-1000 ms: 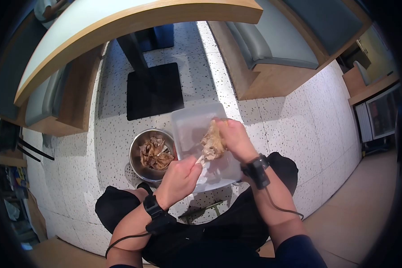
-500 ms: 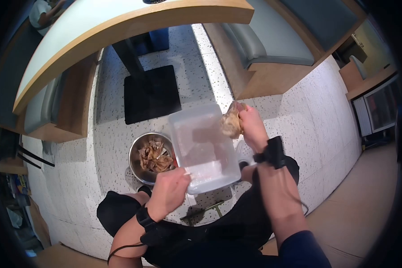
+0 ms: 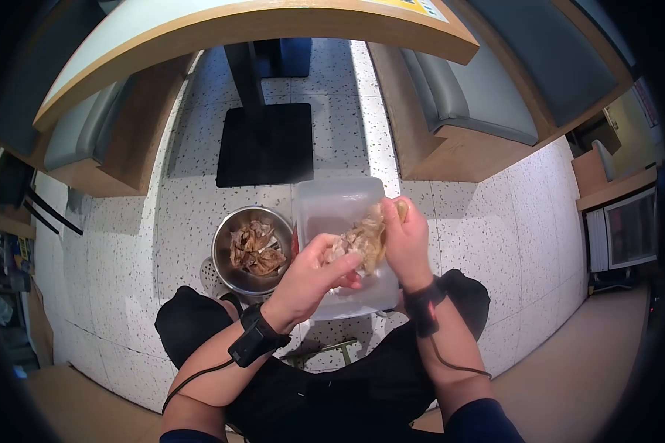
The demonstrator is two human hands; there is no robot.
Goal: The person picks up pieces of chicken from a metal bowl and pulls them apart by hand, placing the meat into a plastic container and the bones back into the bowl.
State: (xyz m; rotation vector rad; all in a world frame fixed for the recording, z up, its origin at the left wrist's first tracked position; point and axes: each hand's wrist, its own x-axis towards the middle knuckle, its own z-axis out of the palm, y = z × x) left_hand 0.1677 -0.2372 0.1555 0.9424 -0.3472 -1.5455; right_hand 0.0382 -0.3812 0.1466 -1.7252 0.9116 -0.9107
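A pale, ragged piece of chicken (image 3: 368, 240) is held between both hands above a translucent plastic tub (image 3: 336, 193). My right hand (image 3: 408, 240) is closed around its upper right end. My left hand (image 3: 314, 273) grips the lower left side with thumb and fingers, some of which the meat hides. To the left of the tub stands a round metal bowl (image 3: 222, 255) holding several brown, torn pieces of what looks like meat or skin (image 3: 255, 247). The tub's bottom is partly covered by my hands.
A table (image 3: 273, 28) with a pale top and wooden edge spans the far side, its black base plate (image 3: 264, 144) on the speckled floor. Padded benches (image 3: 488, 100) flank it. Something green and bar-shaped (image 3: 340, 351) lies below the tub, and my knees are on either side.
My left hand has let go of the tub's rim and taken hold of the chicken. My right hand has brought the chicken in from the tub's right side to over it.
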